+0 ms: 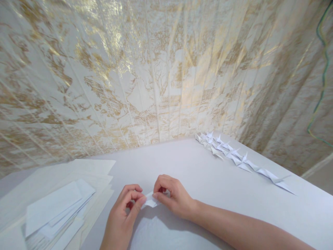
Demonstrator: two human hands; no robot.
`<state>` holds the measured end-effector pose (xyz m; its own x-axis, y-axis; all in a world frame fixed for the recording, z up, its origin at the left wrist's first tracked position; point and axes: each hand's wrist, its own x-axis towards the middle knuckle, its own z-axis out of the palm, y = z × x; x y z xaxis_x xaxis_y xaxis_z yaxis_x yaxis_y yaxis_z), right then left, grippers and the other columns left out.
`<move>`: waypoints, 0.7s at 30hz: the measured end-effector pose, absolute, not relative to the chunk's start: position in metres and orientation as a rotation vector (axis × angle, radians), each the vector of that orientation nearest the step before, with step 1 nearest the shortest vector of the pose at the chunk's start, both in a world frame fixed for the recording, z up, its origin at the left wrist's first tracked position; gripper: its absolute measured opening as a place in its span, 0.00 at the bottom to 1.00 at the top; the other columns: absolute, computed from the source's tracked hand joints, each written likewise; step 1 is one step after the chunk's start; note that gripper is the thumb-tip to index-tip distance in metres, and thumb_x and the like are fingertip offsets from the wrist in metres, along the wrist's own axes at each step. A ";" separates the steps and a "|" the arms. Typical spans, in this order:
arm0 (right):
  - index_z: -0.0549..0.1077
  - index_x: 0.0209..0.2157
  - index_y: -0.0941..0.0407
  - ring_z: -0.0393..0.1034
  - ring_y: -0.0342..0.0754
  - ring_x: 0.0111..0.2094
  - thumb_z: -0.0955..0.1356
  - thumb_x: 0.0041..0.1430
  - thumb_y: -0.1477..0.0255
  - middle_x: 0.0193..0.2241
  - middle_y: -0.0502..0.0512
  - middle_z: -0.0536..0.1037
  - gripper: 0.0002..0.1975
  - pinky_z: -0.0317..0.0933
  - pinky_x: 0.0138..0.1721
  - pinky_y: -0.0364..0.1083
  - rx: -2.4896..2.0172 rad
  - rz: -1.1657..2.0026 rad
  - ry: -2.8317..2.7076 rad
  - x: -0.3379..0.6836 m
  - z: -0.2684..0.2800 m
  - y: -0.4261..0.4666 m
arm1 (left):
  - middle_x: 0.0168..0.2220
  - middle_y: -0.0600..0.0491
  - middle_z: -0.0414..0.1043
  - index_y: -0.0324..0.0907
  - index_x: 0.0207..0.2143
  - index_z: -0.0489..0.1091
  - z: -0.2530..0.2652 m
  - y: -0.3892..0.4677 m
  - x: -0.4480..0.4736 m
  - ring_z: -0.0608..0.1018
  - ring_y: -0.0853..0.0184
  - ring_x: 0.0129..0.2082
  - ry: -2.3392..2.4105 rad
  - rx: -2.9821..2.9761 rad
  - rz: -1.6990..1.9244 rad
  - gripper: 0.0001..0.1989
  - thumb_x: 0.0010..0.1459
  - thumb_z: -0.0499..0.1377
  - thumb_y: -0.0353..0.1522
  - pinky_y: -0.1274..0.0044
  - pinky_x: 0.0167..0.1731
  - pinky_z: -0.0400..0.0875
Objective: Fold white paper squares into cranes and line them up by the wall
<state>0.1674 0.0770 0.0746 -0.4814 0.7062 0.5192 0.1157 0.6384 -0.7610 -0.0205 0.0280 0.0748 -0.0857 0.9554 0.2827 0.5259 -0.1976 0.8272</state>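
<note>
In the head view, a small folded white paper [151,201] is between the 2 hands, near the front of the counter [161,158]; whether it touches the surface, I cannot tell. The left hand [124,208] pinches its left end between thumb and index finger, the other fingers bent. The right hand [173,196] pinches the opposite end with its thumb and curled fingers, the forearm reaching in from the lower right corner.

To the left of the hands lie smaller white sheets [54,206], loosely overlapping on top of larger cream sheets [100,166]. Well apart on the right, pointed paper figures [239,158] stretch in a long, crowded line near the counter's edge. Behind hangs a gold-patterned curtain [156,76], with a green and yellow cord [324,74] at far right.
</note>
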 end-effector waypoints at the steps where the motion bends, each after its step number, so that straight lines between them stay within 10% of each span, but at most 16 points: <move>1: 0.67 0.26 0.56 0.61 0.43 0.29 0.66 0.59 0.75 0.25 0.48 0.67 0.07 0.56 0.33 0.42 -0.659 0.846 -1.970 0.168 0.074 0.077 | 0.37 0.53 0.70 0.45 0.23 0.71 0.075 0.028 -0.021 0.75 0.65 0.33 1.609 1.731 1.224 0.16 0.55 0.58 0.47 0.77 0.34 0.69; 21: 0.67 0.29 0.55 0.64 0.45 0.30 0.63 0.66 0.68 0.26 0.51 0.70 0.12 0.59 0.34 0.43 -0.586 0.585 -2.151 0.169 0.076 0.081 | 0.34 0.56 0.70 0.48 0.25 0.72 0.071 0.025 -0.020 0.74 0.64 0.38 1.602 1.830 1.148 0.14 0.58 0.58 0.45 0.77 0.43 0.67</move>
<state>0.1695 0.0813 0.0761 -0.5617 0.5848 0.5852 0.2075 0.7843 -0.5846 -0.0201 0.0251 0.0711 -0.0198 0.9565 0.2912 0.5832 -0.2255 0.7804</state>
